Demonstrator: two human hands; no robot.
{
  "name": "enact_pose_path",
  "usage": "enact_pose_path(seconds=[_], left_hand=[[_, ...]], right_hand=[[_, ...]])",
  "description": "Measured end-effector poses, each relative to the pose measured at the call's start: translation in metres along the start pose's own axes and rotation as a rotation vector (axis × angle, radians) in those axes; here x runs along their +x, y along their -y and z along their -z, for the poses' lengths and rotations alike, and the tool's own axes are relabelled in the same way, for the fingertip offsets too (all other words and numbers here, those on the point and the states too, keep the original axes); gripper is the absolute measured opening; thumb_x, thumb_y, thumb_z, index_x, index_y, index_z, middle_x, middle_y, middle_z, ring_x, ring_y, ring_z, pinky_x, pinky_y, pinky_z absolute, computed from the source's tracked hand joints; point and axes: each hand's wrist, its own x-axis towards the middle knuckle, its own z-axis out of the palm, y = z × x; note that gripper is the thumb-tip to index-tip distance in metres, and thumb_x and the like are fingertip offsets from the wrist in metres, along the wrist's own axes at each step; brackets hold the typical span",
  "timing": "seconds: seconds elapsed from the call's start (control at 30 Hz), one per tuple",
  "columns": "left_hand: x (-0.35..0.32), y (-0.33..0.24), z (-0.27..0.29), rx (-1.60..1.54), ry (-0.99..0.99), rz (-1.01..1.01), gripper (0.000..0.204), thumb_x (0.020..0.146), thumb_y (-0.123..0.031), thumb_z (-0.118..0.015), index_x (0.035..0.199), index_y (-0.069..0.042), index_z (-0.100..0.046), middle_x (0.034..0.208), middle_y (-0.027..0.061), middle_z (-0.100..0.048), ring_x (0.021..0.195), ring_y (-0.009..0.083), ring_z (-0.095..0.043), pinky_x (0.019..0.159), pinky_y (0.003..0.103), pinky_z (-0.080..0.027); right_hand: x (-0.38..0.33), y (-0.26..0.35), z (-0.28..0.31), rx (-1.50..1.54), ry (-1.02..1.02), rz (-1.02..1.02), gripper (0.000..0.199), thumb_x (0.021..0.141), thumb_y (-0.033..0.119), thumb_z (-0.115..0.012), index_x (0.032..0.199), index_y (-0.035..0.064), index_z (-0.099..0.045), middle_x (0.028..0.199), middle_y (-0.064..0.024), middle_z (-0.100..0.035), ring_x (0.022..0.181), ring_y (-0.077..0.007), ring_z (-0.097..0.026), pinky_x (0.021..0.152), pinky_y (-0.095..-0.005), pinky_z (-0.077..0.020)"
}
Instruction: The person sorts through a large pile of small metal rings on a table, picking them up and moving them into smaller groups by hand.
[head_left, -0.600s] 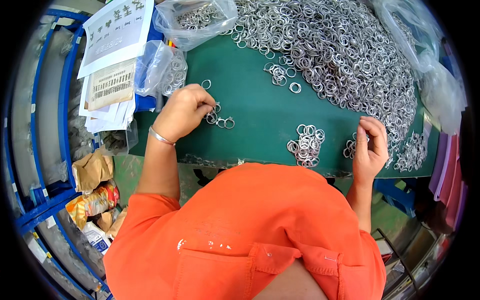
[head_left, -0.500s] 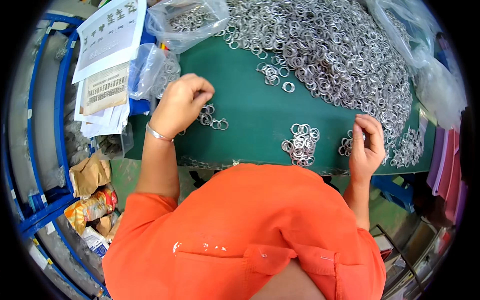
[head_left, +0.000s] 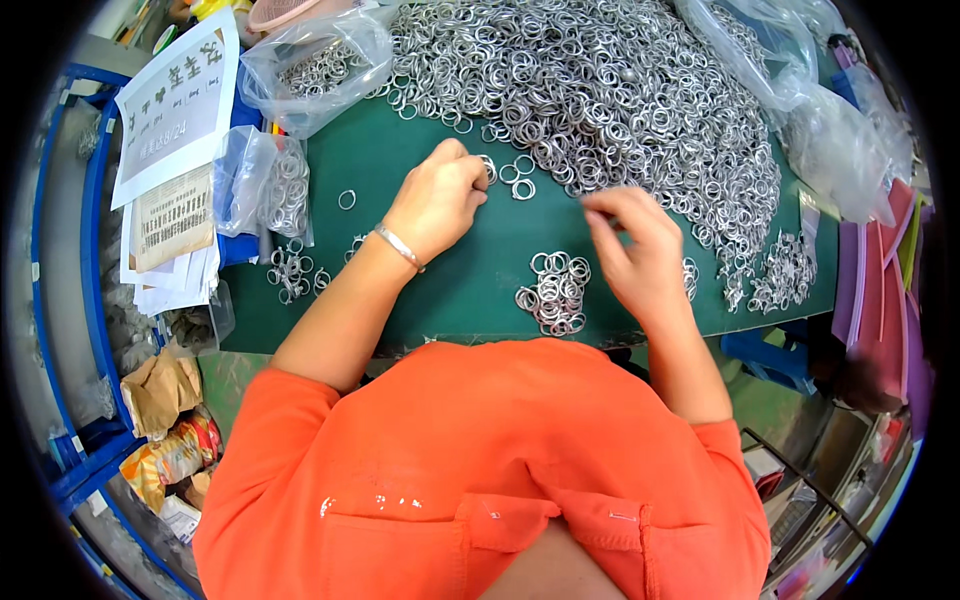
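My left hand [head_left: 437,197] is over the green table, its fingers curled and pressed together. A few loose metal rings [head_left: 523,189] lie just right of its fingertips; whatever it holds is hidden. At the lower edge of the big ring heap [head_left: 640,120], my right hand [head_left: 642,250] has thumb and fingers drawn close in a pinch, slightly blurred. I cannot make out anything between them. A small cluster of rings [head_left: 556,292] lies between my forearms, and more rings [head_left: 689,278] show partly behind my right hand. To the left of my left forearm are another small group [head_left: 290,272] and a single ring [head_left: 347,199].
A clear bag of rings [head_left: 318,75] stands at the back left, near papers [head_left: 180,110] and a smaller filled bag [head_left: 287,190]. Crumpled plastic [head_left: 840,150] borders the heap at right. Small metal pieces [head_left: 783,275] lie near the right edge. Blue shelving [head_left: 100,465] stands left.
My left hand has moved right, away from the rings at the left, toward the heap's edge. My right hand has moved left and away from the right-hand ring group. The view has shifted slightly.
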Motion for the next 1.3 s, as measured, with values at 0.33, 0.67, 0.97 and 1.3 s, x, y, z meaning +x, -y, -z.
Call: enact_pose_path(seconds=[0.33, 0.67, 0.97, 1.3], left_hand=[[-0.023, 0.0, 0.004, 0.065, -0.081, -0.022, 0.013, 0.075, 0.001, -0.071, 0.086, -0.001, -0.065, 0.078, 0.0109, -0.061, 0.073, 0.028, -0.062, 0.067, 0.036, -0.051], [-0.018, -0.008, -0.005, -0.09, -0.164, -0.044, 0.009, 0.079, 0.001, -0.07, 0.088, 0.0, -0.068, 0.081, 0.0098, -0.062, 0.066, 0.0211, -0.061, 0.061, 0.031, -0.049], [-0.015, -0.036, -0.005, -0.947, 0.115, 0.431, 0.011, 0.091, 0.001, -0.06, 0.102, 0.002, -0.062, 0.086, 0.0077, -0.067, 0.07, 0.0127, -0.066, 0.063, 0.024, -0.055], [-0.01, -0.043, -0.019, -1.06, 0.258, 0.393, 0.012, 0.09, -0.002, -0.066, 0.1, 0.001, -0.063, 0.085, 0.0079, -0.069, 0.067, 0.0123, -0.065, 0.06, 0.023, -0.054]], right_hand=[[0.031, -0.015, -0.055, -0.33, 0.24, 0.117, 0.011, 0.083, 0.012, -0.069, 0.09, 0.0043, -0.067, 0.09, -0.0082, -0.061, 0.079, -0.0314, -0.064, 0.068, -0.0403, -0.0532], [0.021, 0.003, -0.021, 0.665, 0.355, -0.678, 0.008, 0.089, 0.0, -0.063, 0.098, -0.0009, -0.065, 0.082, -0.0042, -0.068, 0.066, -0.0068, -0.064, 0.058, -0.0221, -0.0527], [-0.012, -0.002, 0.02, 0.852, 0.114, -0.587, 0.014, 0.089, -0.002, -0.064, 0.103, -0.0004, -0.064, 0.082, -0.0043, -0.068, 0.071, -0.0087, -0.063, 0.063, -0.0227, -0.0526], [-0.06, -0.034, 0.088, -0.386, -0.04, -0.105, 0.014, 0.074, -0.004, -0.067, 0.086, 0.0032, -0.069, 0.085, -0.0091, -0.064, 0.082, -0.0299, -0.06, 0.074, -0.039, -0.0478]])
